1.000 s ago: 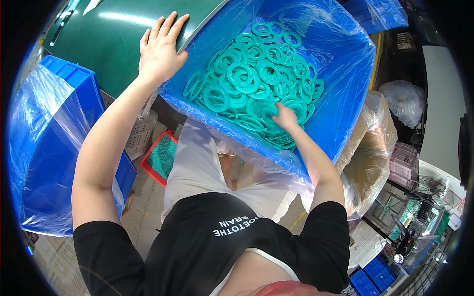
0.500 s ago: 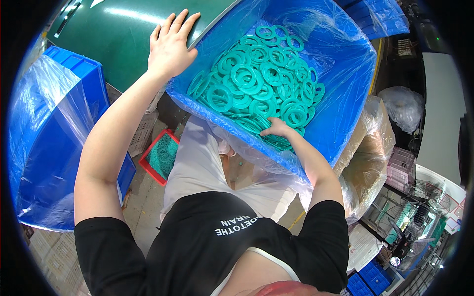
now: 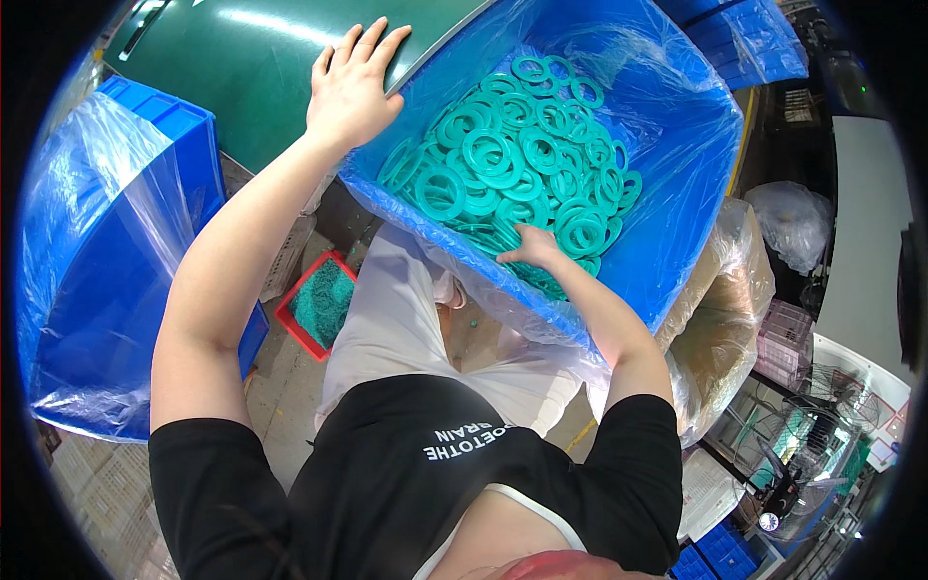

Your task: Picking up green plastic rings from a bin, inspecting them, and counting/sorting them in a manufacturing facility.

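Observation:
My left hand [image 3: 356, 95] lies flat with spread fingers on the green tabletop [image 3: 232, 87], close to its edge. A large blue bin [image 3: 677, 227], lined with clear plastic, stands in front of me, tilted in the view. Many flat teal rings [image 3: 538, 150] are heaped inside it. Down at the bin's near side, my right hand [image 3: 537, 247] has its thumb and fingers around a row of teal rings [image 3: 498, 235] leaning on edge. Part of its grip is hidden among the rings.
To the left stands another blue bin [image 3: 106, 280] draped in clear plastic. A red tray [image 3: 307, 340] of small teal bits sits on the floor by my leg. At right are a plastic-wrapped bundle [image 3: 720, 329] and a fan [image 3: 812, 445]. More blue crates [image 3: 739, 43] stand far right.
My right hand has shifted slightly left along the rings at the bin's near side. The left hand keeps its place on the tabletop while the whole view shifts a little.

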A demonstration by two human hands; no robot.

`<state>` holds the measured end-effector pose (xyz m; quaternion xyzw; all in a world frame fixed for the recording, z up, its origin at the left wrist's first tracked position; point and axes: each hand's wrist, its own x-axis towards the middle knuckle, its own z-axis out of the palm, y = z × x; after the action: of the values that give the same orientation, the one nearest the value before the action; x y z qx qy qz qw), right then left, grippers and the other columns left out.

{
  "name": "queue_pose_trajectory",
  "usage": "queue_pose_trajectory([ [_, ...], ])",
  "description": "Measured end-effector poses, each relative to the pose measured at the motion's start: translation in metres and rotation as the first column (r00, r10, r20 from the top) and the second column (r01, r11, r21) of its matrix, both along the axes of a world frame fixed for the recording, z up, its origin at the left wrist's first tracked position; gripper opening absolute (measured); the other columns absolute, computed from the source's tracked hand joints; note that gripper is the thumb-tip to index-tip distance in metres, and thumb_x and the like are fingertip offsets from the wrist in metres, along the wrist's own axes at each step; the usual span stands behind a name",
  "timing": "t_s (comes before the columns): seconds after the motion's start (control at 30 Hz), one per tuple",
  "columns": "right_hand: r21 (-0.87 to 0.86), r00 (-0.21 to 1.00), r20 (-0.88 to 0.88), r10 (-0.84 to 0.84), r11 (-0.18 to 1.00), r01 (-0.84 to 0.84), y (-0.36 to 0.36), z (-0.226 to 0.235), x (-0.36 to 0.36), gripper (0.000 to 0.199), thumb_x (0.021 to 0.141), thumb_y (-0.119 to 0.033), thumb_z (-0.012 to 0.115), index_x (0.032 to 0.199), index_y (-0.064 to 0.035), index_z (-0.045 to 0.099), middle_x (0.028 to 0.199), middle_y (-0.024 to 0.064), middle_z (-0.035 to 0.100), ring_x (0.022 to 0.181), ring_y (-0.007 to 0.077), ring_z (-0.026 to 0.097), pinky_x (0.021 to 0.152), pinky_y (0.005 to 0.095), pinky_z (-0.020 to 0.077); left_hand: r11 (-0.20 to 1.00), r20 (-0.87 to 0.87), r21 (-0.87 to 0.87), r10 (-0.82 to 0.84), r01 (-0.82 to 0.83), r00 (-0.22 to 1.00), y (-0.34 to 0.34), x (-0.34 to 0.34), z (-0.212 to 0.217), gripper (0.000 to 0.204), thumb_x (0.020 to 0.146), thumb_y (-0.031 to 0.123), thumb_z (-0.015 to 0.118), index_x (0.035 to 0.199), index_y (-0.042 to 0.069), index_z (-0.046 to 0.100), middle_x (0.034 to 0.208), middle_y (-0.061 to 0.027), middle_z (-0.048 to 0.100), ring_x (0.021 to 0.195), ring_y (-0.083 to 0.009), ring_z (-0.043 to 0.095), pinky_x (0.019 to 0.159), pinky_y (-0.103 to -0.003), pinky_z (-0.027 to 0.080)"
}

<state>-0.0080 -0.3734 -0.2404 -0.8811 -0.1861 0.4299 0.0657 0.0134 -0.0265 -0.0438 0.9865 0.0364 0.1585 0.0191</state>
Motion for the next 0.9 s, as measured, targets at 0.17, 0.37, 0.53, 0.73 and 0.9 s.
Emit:
queue_pose_trajectory([
  [0.17,-0.083,0.991,-0.078,0.105,0.990,-0.111,-0.011,-0.006,0.004,0.108,0.054,-0.051,0.082,0.140,-0.0078,0.033,0.131,0.0140,0.052,0.121,0.0310,0.049,0.100,0.0498,0.0315,1.000,0.017,-0.015,-0.015,0.015,1.000,0.002,0.001,-0.002,0.076,0.074,0.023,0.064,0.141,0.029,0.030,0.147,-0.0032,0.030,0.137,-0.0240,0.025,0.111,-0.047,0.018],
  [0.37,-0.045,0.998,-0.055,0.016,0.999,-0.018,-0.028,-0.018,-0.006,0.105,0.054,-0.047,0.083,0.138,-0.0077,0.035,0.129,0.0153,0.053,0.120,0.0318,0.049,0.100,0.0519,0.0297,1.000,0.017,0.011,0.004,-0.004,1.000,0.001,0.000,-0.003,0.076,0.073,0.020,0.062,0.141,0.030,0.029,0.148,-0.0014,0.029,0.137,-0.0231,0.026,0.112,-0.045,0.019],
  [0.53,0.182,0.938,-0.109,-0.330,0.921,0.345,-0.060,-0.048,-0.015,0.082,0.060,-0.037,0.081,0.128,-0.0055,0.047,0.113,0.0158,0.062,0.108,0.0323,0.058,0.094,0.0434,0.0399,1.000,0.019,0.002,0.007,-0.007,1.000,0.000,0.001,-0.003,0.076,0.073,0.021,0.063,0.141,0.030,0.029,0.147,-0.0015,0.029,0.137,-0.0231,0.026,0.112,-0.045,0.019],
  [0.73,0.541,0.742,-0.355,-0.568,0.523,0.659,-0.064,-0.061,-0.030,0.067,0.065,-0.024,0.079,0.122,0.0006,0.051,0.109,0.0161,0.063,0.102,0.0245,0.061,0.087,0.0350,0.0454,1.000,0.026,-0.004,0.004,-0.004,1.000,0.002,0.001,-0.003,0.076,0.073,0.021,0.063,0.141,0.030,0.029,0.148,-0.0016,0.029,0.137,-0.0236,0.025,0.111,-0.045,0.020],
  [0.9,0.422,0.771,-0.357,-0.527,0.646,0.636,-0.029,-0.031,-0.005,0.076,0.063,-0.026,0.082,0.125,0.0025,0.047,0.109,0.0158,0.063,0.101,0.0244,0.061,0.089,0.0343,0.0447,1.000,0.020,0.006,0.015,-0.015,1.000,0.005,-0.002,-0.005,0.076,0.073,0.022,0.063,0.141,0.030,0.029,0.148,-0.0017,0.029,0.137,-0.0238,0.025,0.111,-0.045,0.020],
])
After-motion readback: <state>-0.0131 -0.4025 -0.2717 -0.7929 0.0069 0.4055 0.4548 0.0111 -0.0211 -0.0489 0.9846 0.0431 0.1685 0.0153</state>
